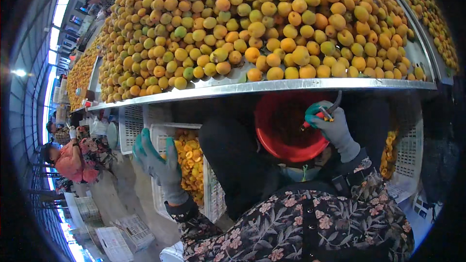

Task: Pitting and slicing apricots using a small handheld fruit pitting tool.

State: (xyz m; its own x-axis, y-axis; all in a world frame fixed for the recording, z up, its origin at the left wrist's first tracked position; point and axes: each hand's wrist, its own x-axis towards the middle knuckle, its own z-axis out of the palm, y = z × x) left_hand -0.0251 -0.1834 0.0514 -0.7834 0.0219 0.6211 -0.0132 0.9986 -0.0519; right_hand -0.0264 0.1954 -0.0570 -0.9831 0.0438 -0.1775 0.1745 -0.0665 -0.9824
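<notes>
My left hand [158,163], in a grey glove with green fingertips, is spread with nothing visible in it. It is above the near left part of a white plastic crate [212,189] holding halved apricots [190,160]. My right hand [333,125], gloved alike, grips a hand tool [325,114] with red and metal parts and a curved dark end. That hand is over the right side of a red bucket [263,136], whose dark contents are hard to make out. Whole apricots [255,29], yellow to green, are heaped on the metal-edged table [255,87] beyond.
On the right, another white crate [407,153] holds halved fruit, partly in shadow. Empty-looking crates [134,229] stand on the floor at lower left. Further left a person [78,160] sits near more tables of fruit. My knees flank the bucket.
</notes>
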